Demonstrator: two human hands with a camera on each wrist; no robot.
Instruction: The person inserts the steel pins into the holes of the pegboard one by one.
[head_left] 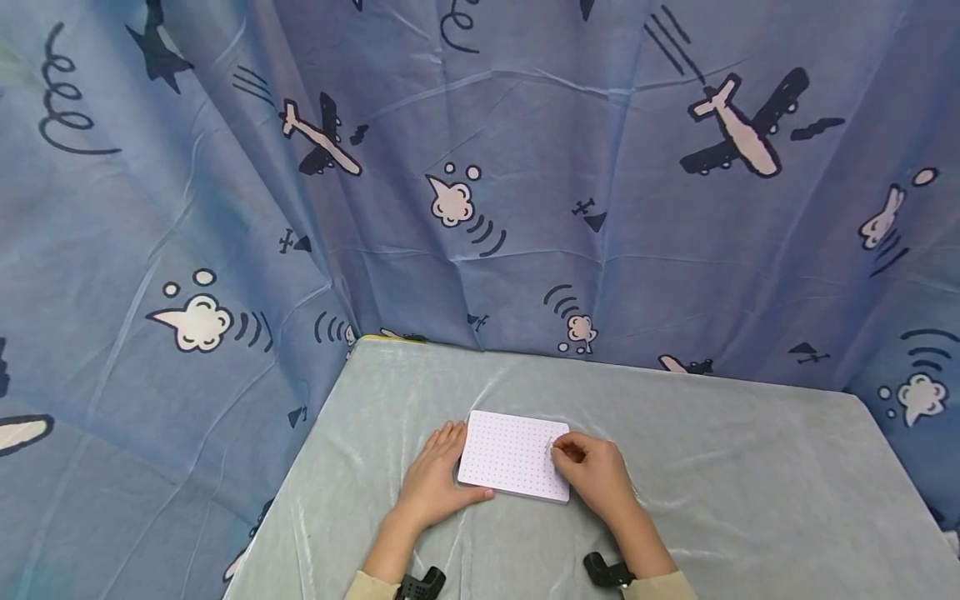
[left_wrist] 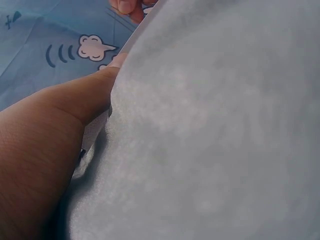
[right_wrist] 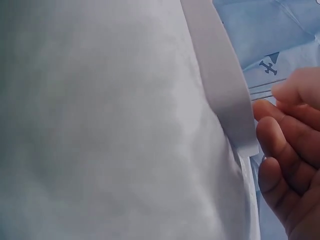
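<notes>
A white board [head_left: 513,450] with a grid of small dots or holes lies flat on the cloth-covered table. My left hand [head_left: 437,485] braces its near left corner, straight fingers along the left edge and the thumb along the front edge. Over the right edge, my right hand [head_left: 597,473] pinches a thin, dark, wire-like piece [right_wrist: 262,92] between thumb and forefinger. Two fine parallel strands of it show in the right wrist view, pointing toward the board; its exact kind is too small to make out. The other right fingers [right_wrist: 280,185] are curled in.
Pale grey-green cloth [head_left: 750,483] covers the table. A blue curtain [head_left: 525,208] printed with planes and clouds hangs behind and at the sides. Black wrist cameras [head_left: 607,572] sit on both wrists, close over the cloth.
</notes>
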